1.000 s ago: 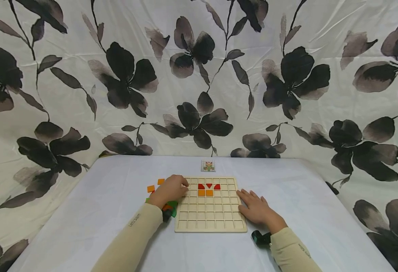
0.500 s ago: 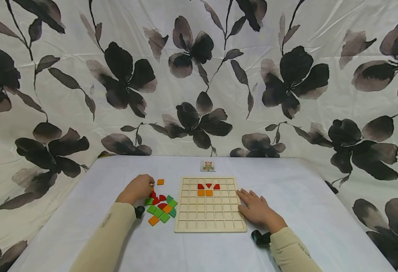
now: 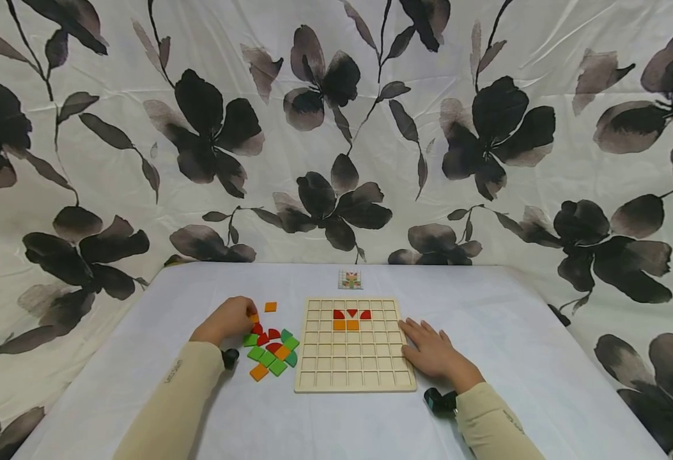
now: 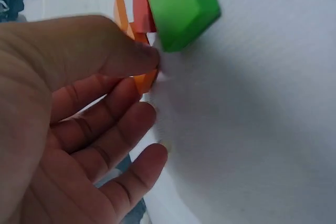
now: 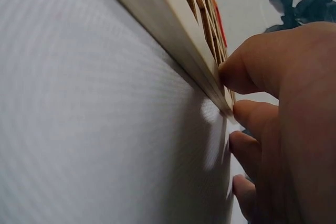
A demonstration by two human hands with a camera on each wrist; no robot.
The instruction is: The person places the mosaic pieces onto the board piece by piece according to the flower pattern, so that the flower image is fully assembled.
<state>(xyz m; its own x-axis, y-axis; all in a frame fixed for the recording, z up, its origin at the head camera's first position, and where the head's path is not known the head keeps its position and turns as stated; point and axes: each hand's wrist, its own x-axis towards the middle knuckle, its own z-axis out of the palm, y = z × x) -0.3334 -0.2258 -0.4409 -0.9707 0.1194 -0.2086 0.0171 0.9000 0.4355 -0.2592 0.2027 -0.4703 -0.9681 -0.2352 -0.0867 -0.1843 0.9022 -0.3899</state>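
At the left of the table, my left hand [image 3: 228, 318] pinches an orange tile [image 4: 144, 81] between thumb and fingers, low against the cloth. The other fingers are spread and slightly bent. Beside it lies a loose heap of red, green and orange tiles [image 3: 266, 359]. A wooden grid board [image 3: 355, 356] lies in the middle, holding several red pieces [image 3: 352, 314] in one row and two orange squares [image 3: 346, 325] below them. My right hand [image 3: 433, 350] rests flat at the board's right edge, thumb touching the board's rim [image 5: 202, 72].
A small pattern card [image 3: 350, 280] lies behind the board. One orange square [image 3: 270, 307] sits apart, behind the heap. A white cloth [image 3: 486, 306] covers the table, and a flowered curtain [image 3: 417, 191] hangs behind it.
My left hand has moved left from the board's upper left edge to the orange tile by the heap, uncovering the heap. My right hand stays at the board's edge.
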